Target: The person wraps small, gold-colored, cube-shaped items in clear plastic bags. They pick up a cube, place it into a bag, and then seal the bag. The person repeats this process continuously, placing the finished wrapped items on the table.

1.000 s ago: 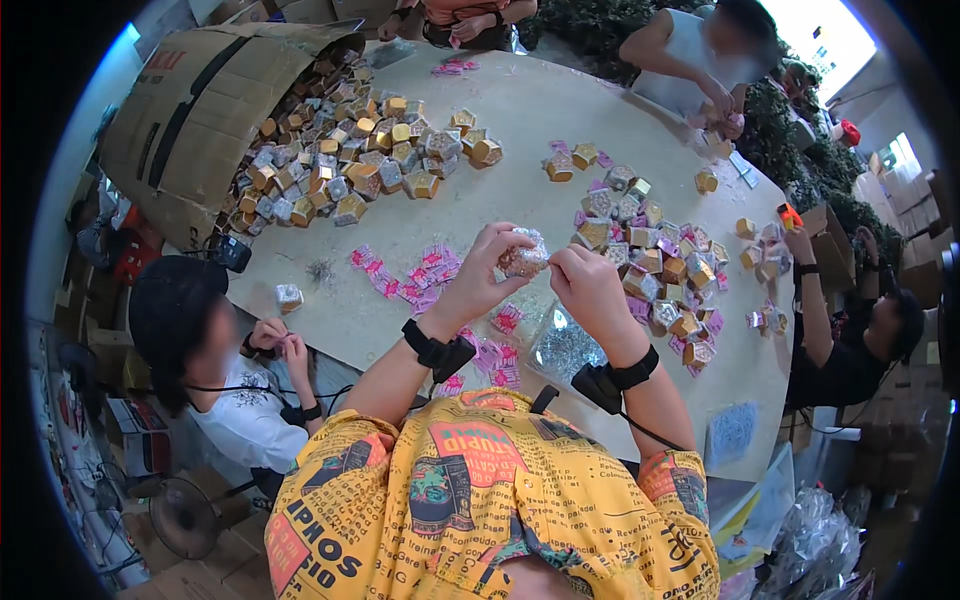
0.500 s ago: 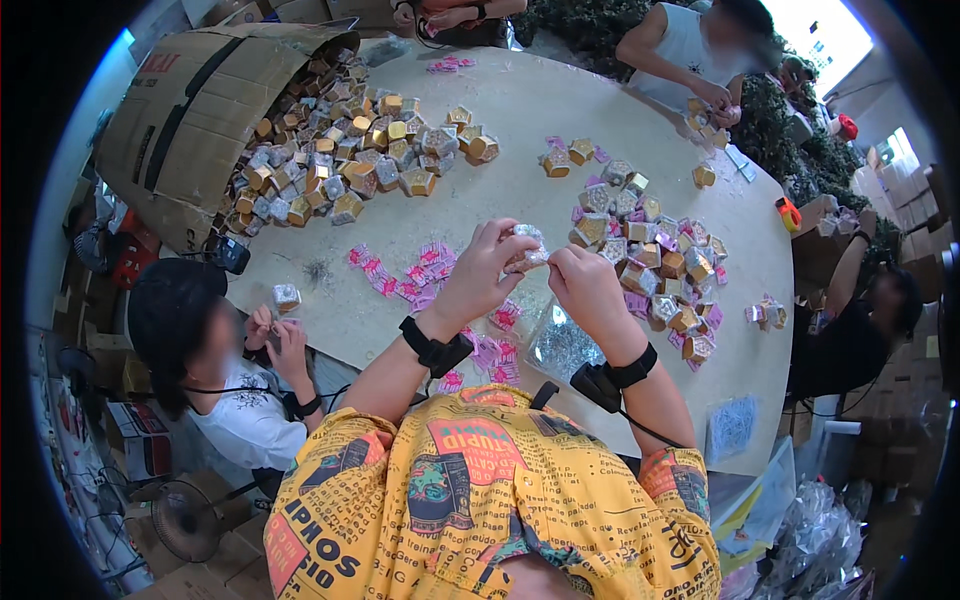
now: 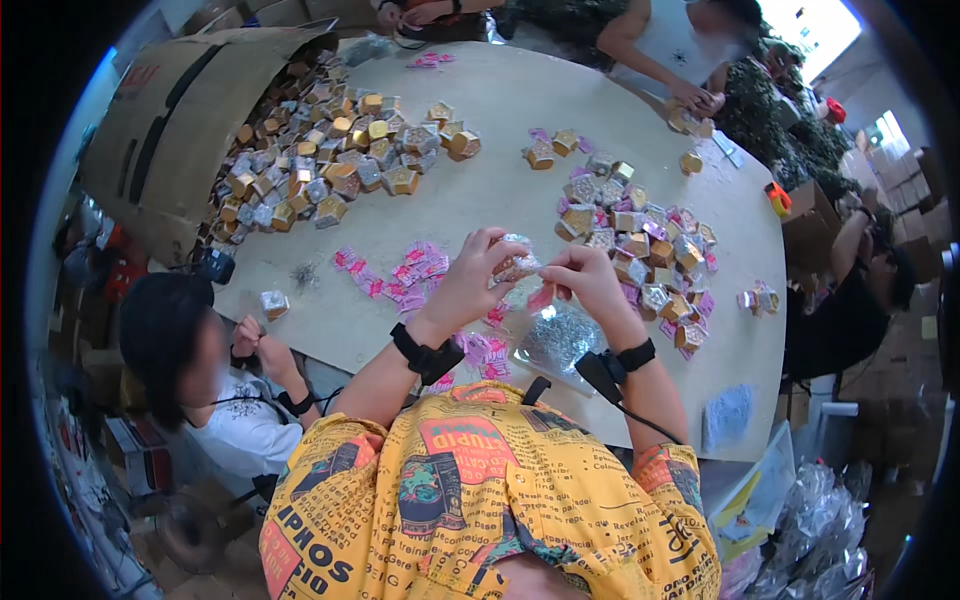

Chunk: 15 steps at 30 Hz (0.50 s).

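Note:
My left hand (image 3: 462, 290) grips a glittery silver faceted ornament (image 3: 517, 262) between thumb and fingers, above the table. Close against the ornament's right side, my right hand (image 3: 592, 290) is closed in a pinch; what its fingertips hold is too small to make out. Below my right hand lies a clear bag of silver strands (image 3: 562, 340). Several pink printed tags (image 3: 415, 270) are spread on the table beside my left hand. To the right of my hands sits a heap of gold-and-silver faceted ornaments (image 3: 640, 240) with pink tags among them.
A large cardboard box (image 3: 150, 130) lies tipped at the far left, with a big pile of ornaments (image 3: 350, 150) spilling out. Co-workers sit at the left, far side and right of the table (image 3: 480, 110). A blue-white bundle (image 3: 728, 420) and orange tape dispenser (image 3: 777, 198) lie at the right.
My right hand has shifted slightly down, its fingers more extended beside the ornament. My left hand still holds the ornament. The view has moved slightly; more of the strand bag shows.

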{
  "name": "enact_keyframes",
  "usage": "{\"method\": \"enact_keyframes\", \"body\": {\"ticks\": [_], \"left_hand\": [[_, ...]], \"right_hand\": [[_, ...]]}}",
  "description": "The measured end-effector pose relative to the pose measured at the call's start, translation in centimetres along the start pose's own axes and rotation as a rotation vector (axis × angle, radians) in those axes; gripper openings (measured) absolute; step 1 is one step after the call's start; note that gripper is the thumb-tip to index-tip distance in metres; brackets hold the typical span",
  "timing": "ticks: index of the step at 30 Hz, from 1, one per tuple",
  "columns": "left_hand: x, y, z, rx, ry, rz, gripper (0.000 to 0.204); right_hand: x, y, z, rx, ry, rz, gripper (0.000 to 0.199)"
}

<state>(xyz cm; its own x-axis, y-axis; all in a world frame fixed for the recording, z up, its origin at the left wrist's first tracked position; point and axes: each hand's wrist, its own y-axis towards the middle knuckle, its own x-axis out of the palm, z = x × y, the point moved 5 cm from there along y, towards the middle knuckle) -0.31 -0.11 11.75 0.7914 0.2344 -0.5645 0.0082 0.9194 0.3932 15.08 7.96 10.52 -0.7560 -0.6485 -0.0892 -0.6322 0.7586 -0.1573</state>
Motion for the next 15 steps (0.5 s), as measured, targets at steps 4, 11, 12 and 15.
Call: {"method": "enact_keyframes", "body": {"ticks": [4,11,12,15], "left_hand": [[1.0,-0.4,-0.3,-0.042,-0.070,-0.049,0.042],[3.5,-0.9,-2.0,-0.073,-0.087,-0.173,0.052],[3.8,-1.1,-2.4,-0.112,-0.154,-0.184,0.056],[5.1,-2.2,-8.0,-0.158,0.051,-0.138,0.067]], "right_hand": [[0.4,0.1,1.8,0.058,0.035,-0.057,0.013],[-0.2,0.6,5.3,0.091,-0.085,-0.079,0.016],[-0.8,0.7,5.6,0.100,-0.119,-0.079,0.014],[-5.5,0.5,2.9,0.216,-0.166,0.139,0.008]]}}
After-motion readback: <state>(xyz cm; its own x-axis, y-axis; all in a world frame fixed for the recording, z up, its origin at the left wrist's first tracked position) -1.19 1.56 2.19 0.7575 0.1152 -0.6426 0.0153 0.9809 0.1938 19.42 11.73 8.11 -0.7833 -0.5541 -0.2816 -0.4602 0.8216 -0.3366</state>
